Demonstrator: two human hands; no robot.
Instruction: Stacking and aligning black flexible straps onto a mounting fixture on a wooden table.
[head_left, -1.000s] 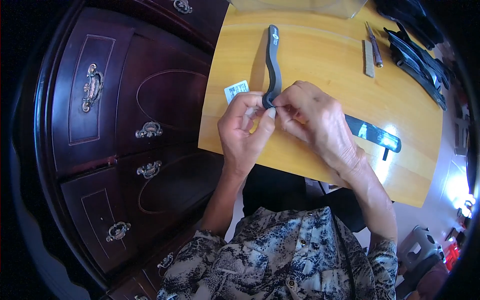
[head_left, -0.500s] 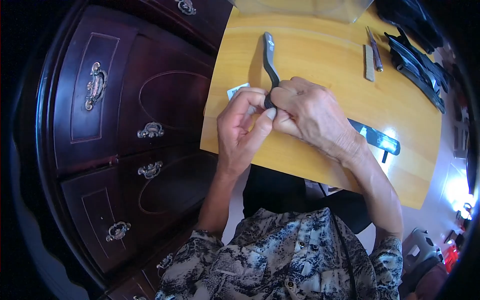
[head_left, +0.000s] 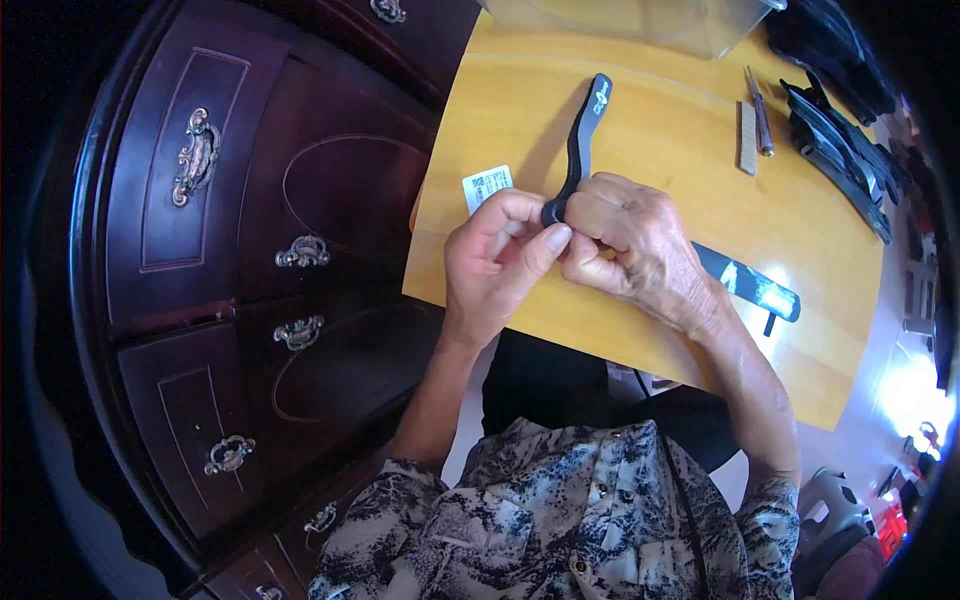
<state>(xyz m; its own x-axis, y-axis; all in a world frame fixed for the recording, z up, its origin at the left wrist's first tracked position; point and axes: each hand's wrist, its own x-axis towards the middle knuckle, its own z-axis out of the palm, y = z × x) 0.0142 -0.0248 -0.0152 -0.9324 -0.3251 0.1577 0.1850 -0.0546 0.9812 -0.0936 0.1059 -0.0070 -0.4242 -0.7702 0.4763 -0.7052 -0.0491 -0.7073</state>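
Both my hands meet over the near left part of the yellow wooden tabletop. My left hand is curled, thumb and fingertips pinching the near end of a black curved strap-like piece. My right hand is closed over the same near end from the right, its fingers pressed against my left thumb. The two hands touch each other.

The black curved piece runs from my fingers toward the far side, rising off the tabletop; its far end carries a small pale mark. Its near end is hidden inside my grip, so I cannot tell how it ends.

A small white printed card lies flat just left of the piece, partly behind my left fingers. A flat black strip with pale markings lies on the tabletop to the right, emerging from under my right wrist.

Far right: a slim metal tool beside a small pale wooden block, and further right a pile of black parts. A clear plastic bin stands at the far edge. A dark wooden cabinet with brass handles fills the left.
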